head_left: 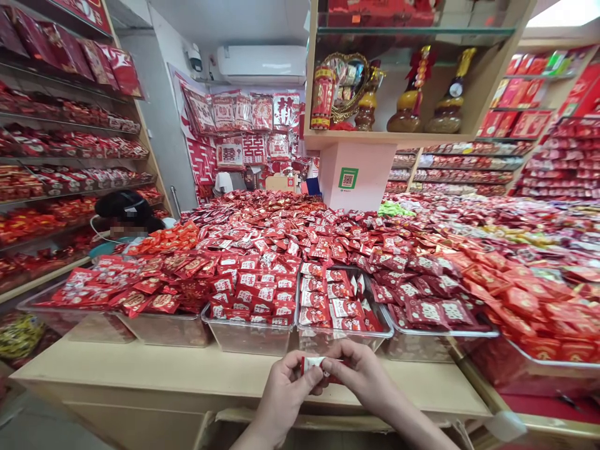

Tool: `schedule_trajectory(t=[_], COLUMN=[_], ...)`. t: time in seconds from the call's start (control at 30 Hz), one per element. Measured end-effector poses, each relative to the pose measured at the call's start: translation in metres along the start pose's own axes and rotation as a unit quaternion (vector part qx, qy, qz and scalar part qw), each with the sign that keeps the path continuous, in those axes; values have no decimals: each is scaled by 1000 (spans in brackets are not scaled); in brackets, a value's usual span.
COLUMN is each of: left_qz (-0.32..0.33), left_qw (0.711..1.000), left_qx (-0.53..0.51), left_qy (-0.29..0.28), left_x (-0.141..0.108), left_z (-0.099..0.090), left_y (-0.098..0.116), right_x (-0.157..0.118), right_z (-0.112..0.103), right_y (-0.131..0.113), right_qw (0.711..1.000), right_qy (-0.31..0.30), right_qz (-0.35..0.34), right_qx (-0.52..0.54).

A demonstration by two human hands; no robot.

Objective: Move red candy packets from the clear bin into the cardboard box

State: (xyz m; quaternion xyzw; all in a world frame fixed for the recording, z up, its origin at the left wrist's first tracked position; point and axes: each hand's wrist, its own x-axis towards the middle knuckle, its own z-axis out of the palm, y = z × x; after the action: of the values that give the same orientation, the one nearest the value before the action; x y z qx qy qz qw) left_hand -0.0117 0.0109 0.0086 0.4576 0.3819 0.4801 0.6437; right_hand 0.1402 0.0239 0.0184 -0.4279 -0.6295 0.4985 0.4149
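Between both hands is a small red-and-white candy packet, held above the front ledge of the counter. My left hand pinches its left end, thumb on top. My right hand grips the right end with thumb and fingers, covering much of it. Just beyond my hands stands a clear plastic bin with similar red-and-white packets in rows. To its left is a bin of red packets; to its right, one of dark red packets.
The wooden counter ledge runs along the front. A large heap of red packets covers the display behind. A shelf cabinet with gourd-shaped bottles overhangs it on a pillar. A person is low at the left, beside stocked shelves.
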Motion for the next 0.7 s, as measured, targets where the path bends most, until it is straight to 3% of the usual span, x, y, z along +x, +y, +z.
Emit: schedule_trajectory(t=[0.33,0.47,0.57,0.7], left_qz=[5,19,18,9], left_qw=[1000,1000,1000,1000], left_qx=[-7,-3,-2,24], left_qy=[14,19,20,-6], left_x=[3,0,-2,-2], left_z=[-1,0,0,0], left_y=[-5,-5,-4,-5], right_x=[-9,-6,14,63], right_z=[0,-8,-28,-58], right_y=[2,-9,-24,-32], right_qw=[995,997,994,979], right_qy=[17,8,69,160], right_qz=[-19,-24,-47,-43], right_qx=[-95,-78,-70,-122])
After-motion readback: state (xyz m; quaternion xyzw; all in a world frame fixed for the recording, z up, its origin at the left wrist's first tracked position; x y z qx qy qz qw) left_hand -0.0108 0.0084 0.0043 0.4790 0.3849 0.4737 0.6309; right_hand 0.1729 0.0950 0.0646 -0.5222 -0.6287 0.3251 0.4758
